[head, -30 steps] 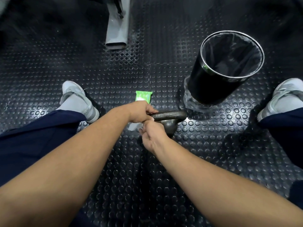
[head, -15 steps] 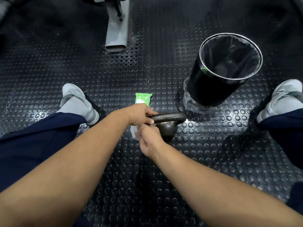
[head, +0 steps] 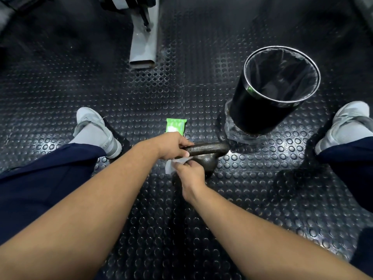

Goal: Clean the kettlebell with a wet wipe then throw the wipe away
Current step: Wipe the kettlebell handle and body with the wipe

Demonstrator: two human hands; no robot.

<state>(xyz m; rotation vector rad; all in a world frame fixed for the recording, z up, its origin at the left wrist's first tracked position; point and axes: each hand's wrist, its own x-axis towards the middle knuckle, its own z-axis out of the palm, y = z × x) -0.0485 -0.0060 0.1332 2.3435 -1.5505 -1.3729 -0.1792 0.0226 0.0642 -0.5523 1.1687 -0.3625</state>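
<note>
kettlebell (head: 207, 162): dark iron, stood on the studded floor (head: 141, 98) between the person's feet, just beside the bin (head: 245, 77).
left hand (head: 173, 146): fingers curled round the near end of the handle, steadying the weight.
right hand (head: 189, 172): fingers bent and clamped on the wipe (head: 169, 168), pressing it to the left side of the round body, below the handle.
wipe: white and crumpled, one loose end trailing out to the left of the hand.
step in hand: judged to be the wiping of the body; the throwing away was not yet done.
method, pressure: a flat pad of wipe under the fingers would clean better than a bunched corner.
method, coverage: the far side and the underside had to be reached (tilting by the handle would likely serve), then the handle itself, including the part under the left hand.
method, disposal: the bin stood open-topped and within reach to the right, so a short drop should do.
count, kettlebell: one.
count, wipe in use: one.
count, pack of wipes (head: 175, 126): one, green, flat on the floor just beyond the left hand.
count, bin: one, black, lined with a bag.
count, shoes (head: 94, 130): two, grey, one at each side.
count, grey bar (head: 144, 47): one, at the far edge, well apart from the work.
</note>
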